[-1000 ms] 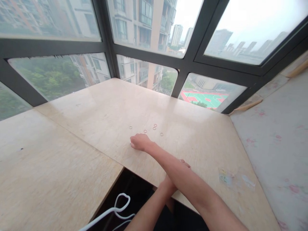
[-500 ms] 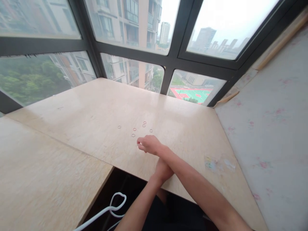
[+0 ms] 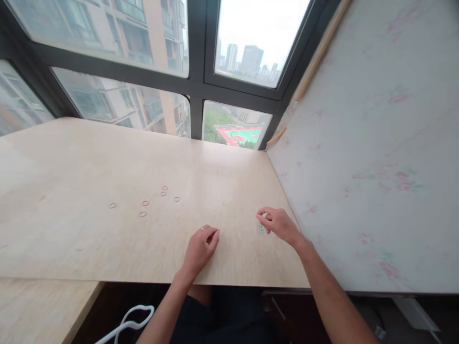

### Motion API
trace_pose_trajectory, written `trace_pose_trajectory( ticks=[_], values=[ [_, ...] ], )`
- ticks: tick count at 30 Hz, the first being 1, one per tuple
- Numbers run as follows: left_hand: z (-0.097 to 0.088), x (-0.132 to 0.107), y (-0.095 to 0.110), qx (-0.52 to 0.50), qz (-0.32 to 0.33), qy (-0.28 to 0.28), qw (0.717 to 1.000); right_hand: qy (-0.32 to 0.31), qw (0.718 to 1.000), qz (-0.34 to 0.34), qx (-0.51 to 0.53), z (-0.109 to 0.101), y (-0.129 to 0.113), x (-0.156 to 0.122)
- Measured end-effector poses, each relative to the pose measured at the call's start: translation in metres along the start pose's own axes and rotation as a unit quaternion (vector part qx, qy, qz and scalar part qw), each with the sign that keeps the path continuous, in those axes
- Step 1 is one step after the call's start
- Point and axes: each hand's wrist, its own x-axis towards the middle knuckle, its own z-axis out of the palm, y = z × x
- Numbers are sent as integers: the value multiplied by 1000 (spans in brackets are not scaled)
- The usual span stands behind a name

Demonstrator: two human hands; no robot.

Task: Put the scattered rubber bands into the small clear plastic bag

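Observation:
My right hand is closed in a pinch at the small clear plastic bag, which has green marks on it. Part of the bag is hidden behind the fingers. My left hand rests low over the table with its fingers curled and the tips together. Whether anything is between those fingertips I cannot make out. A ring is on one finger of that hand. Several thin hoops lie flat to the left, among them a red hoop, a dark hoop and a grey hoop.
The pale marble-look tabletop runs to dark window frames at the back. A flower-patterned wall bounds the right side. A white cable loops below the front edge at the left.
My hands were crossed at the wrists near the hoops; now they are apart. The right hand has moved right to the plastic bag. The view has turned right.

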Motion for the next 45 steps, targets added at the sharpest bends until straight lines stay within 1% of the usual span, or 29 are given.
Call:
trace_pose_trajectory(
  ticks=[4, 7, 9, 14, 21, 29, 33, 36, 38, 40, 42, 45],
  values=[
    [1, 1, -1, 2, 4, 3, 1000, -28, 995, 27, -92, -4, 21, -23],
    [2, 1, -3, 3, 6, 1, 1000, -35, 988, 39, -147, -2, 30, -27],
    [3, 1, -4, 0, 6, -3, 1000, -37, 985, 41, -166, 1, 34, -26],
    [2, 0, -4, 1, 6, -5, 1000, -37, 984, 40, -171, 4, 38, -22],
    [2, 1, -3, 6, 5, -1, 1000, -48, 983, 41, -175, 2, 43, -22],
    [5, 0, -7, -1, 10, 7, 1000, -52, 981, 51, -180, 3, 42, -20],
    [5, -1, -7, -8, 5, 9, 1000, -47, 982, 47, -175, 0, 41, -23],
    [5, -2, -6, -12, 2, 10, 1000, -41, 987, 37, -152, -1, 38, -29],
    [4, -3, -5, -15, -2, 11, 1000, -25, 991, 22, -127, 3, 36, -36],
    [3, -4, -3, -17, -7, 11, 1000, -1, 995, 1, -96, 15, 35, -46],
    [3, -5, -2, -20, -12, 13, 1000, 6, 997, -26, -68, 32, 35, -56],
    [2, -6, -1, -41, -20, 16, 999, -6, 996, -67, -55, 62, 37, -71]
  ],
)
